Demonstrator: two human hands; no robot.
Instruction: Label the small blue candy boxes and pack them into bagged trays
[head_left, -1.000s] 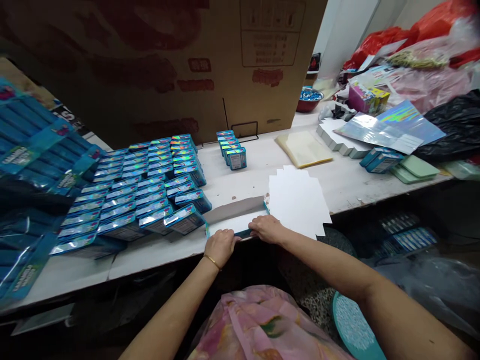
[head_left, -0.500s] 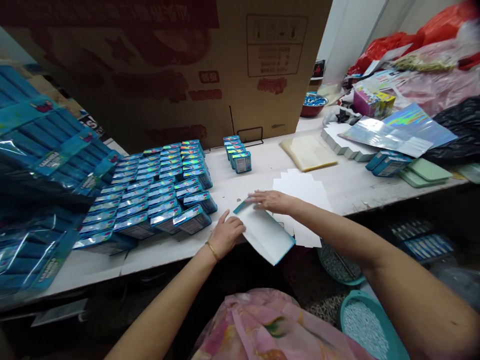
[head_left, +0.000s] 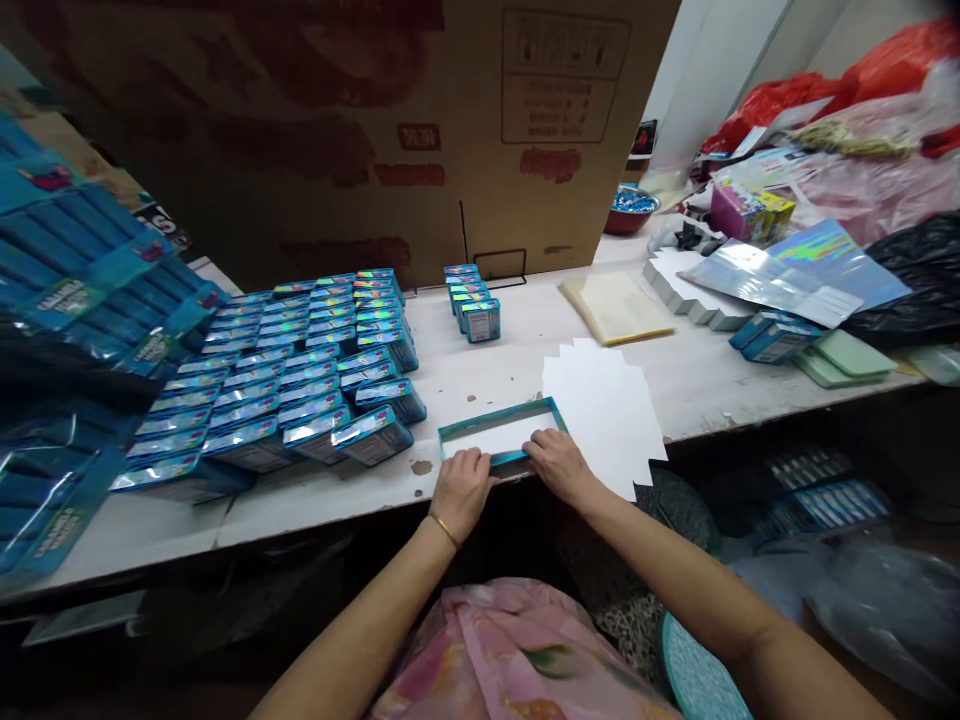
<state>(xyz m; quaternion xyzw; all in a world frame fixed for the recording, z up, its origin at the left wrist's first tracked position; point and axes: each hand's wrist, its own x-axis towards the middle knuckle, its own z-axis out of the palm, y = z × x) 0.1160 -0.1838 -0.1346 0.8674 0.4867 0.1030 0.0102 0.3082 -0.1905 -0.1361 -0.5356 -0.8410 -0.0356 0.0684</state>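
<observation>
A shallow rectangular card tray [head_left: 501, 432] with a teal rim and white inside lies on the table, partly opened out. My left hand [head_left: 460, 490] and my right hand [head_left: 559, 468] both grip its near edge. Beside my right hand lies a pile of white die-cut card blanks [head_left: 604, 415]. Left of my left hand stand rows of finished blue boxes with holographic strips [head_left: 300, 395]. Their nearest corner is a short way from the tray.
The white table [head_left: 442, 385] ends in a front edge near my hands. Behind it stands a large cardboard carton [head_left: 300, 140]. Blue packs in plastic [head_left: 75, 260] lie far left. Holographic sheets [head_left: 795, 275], a small box stack [head_left: 472, 308] and a red bowl [head_left: 630, 212] lie beyond.
The card, lifted and turned in my hands half a second ago, now lies back on the table as an open rectangle. Both hands have returned to its near edge.
</observation>
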